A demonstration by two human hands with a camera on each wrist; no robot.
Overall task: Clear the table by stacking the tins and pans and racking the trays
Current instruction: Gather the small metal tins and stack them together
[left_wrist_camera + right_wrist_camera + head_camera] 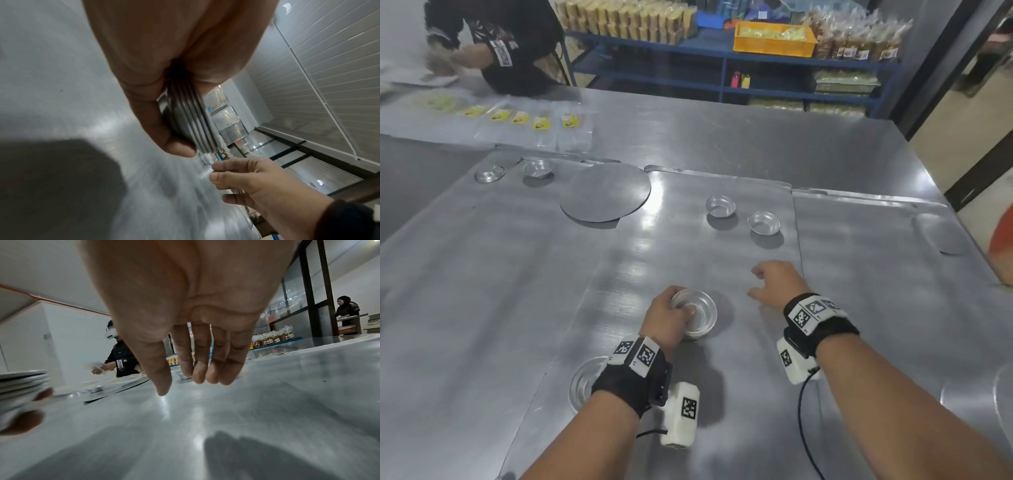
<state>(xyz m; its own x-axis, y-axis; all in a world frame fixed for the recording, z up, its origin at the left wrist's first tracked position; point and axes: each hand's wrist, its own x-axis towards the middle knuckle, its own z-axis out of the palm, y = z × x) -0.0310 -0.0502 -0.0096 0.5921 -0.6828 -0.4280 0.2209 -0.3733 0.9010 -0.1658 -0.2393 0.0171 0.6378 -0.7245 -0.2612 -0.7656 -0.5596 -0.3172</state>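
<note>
My left hand (671,317) grips a stack of small round metal tins (697,313) above the near middle of the steel table, thumb inside the top tin; the left wrist view shows several nested rims (191,123) between thumb and fingers. My right hand (774,282) hovers empty to the right of the stack, fingers relaxed and spread (197,366). Two single tins (719,206) (763,222) sit farther back on a flat tray (774,185). Two more tins (538,168) (489,173) stand at the far left. A round flat pan (606,192) lies beside them. Another tin (585,382) shows under my left forearm.
Flat metal trays (859,240) cover the table; a round pan (938,233) lies at the right edge. Another person (500,44) handles packets at the far left, with yellow-labelled bags (520,118) laid out. Blue shelving (722,68) with packaged goods stands behind.
</note>
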